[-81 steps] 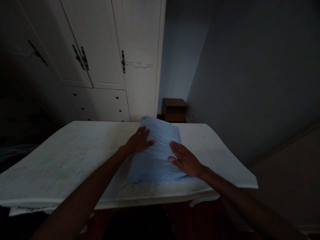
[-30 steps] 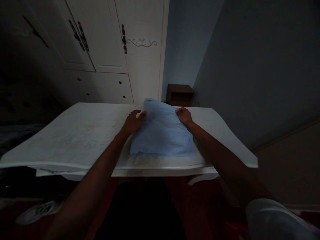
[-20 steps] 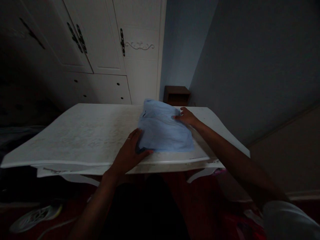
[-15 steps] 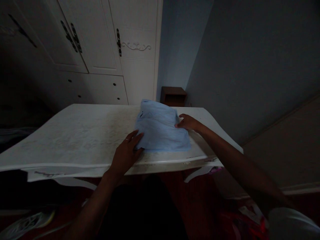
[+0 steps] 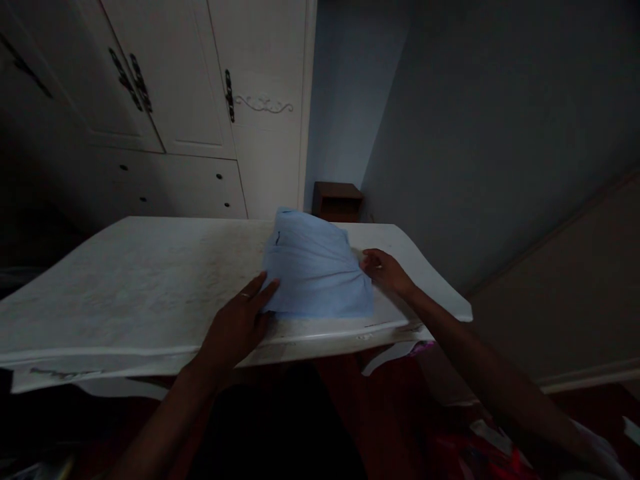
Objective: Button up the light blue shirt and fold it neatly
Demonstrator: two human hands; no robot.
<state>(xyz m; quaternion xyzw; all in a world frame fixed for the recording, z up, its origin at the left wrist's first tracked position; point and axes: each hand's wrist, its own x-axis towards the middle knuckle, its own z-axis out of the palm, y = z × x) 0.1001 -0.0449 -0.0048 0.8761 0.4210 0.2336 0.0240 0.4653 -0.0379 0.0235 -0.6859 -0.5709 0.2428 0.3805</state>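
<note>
A folded light-blue cloth (image 5: 315, 280), maybe a garment, lies on the white table (image 5: 150, 287) close to its front edge. Its exact kind cannot be made out. My left hand (image 5: 237, 328), a ring on one finger, rests at the cloth's left edge with the fingers stretched out and apart, their tips on the fabric. At the opposite side, my right hand (image 5: 387, 270) pinches the right edge between thumb and fingers. Creases run across the cloth from that pinch. A small dark mark shows near the cloth's upper left.
Behind the table stands a white wardrobe (image 5: 195, 100) with dark handles. A small brown cabinet (image 5: 338, 192) sits in the corner by the grey wall (image 5: 500, 120). Red and white items (image 5: 493, 440) lie on the floor at lower right.
My right hand has closed on the cloth's right edge and pulled it outward, drawing creases into the fabric. My left hand stays at the left edge. The view has shifted slightly.
</note>
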